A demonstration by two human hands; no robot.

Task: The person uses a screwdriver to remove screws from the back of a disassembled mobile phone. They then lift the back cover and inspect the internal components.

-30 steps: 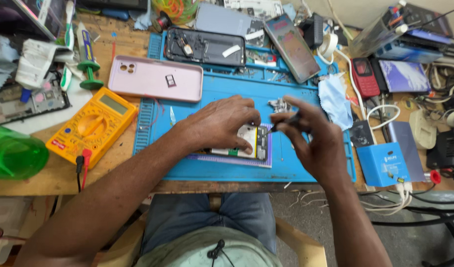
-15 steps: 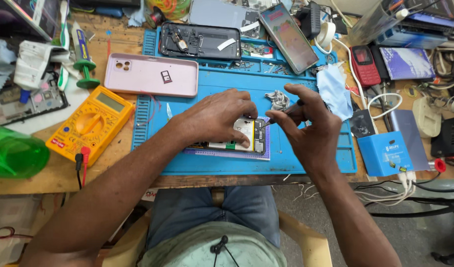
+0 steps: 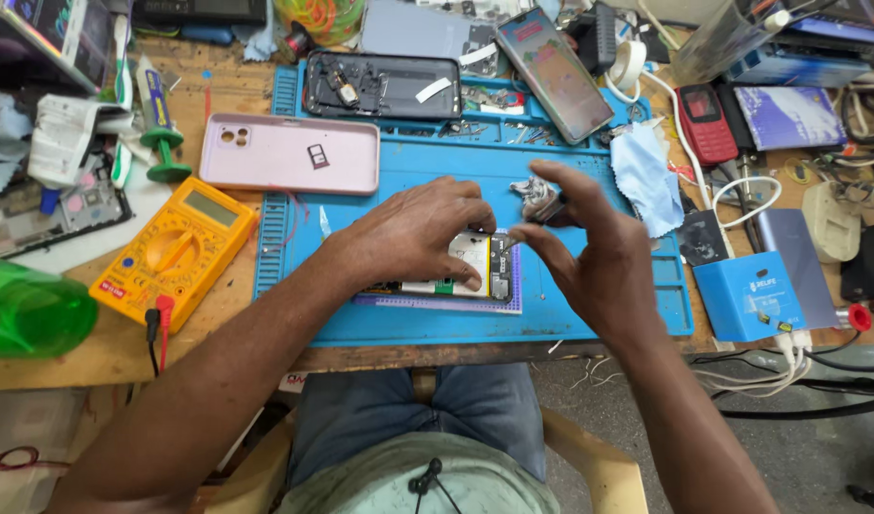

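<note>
On the blue mat (image 3: pixel 418 314), the left hand (image 3: pixel 413 233) pressed the opened phone (image 3: pixel 470 266) flat while the right hand (image 3: pixel 589 257) pinched a thin tool (image 3: pixel 548 209) above it, which probably called for a steady, light touch.

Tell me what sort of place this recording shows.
Most likely a phone repair bench: an opened phone lies under the left hand on a blue work mat, beside a yellow multimeter and other phones.
</note>
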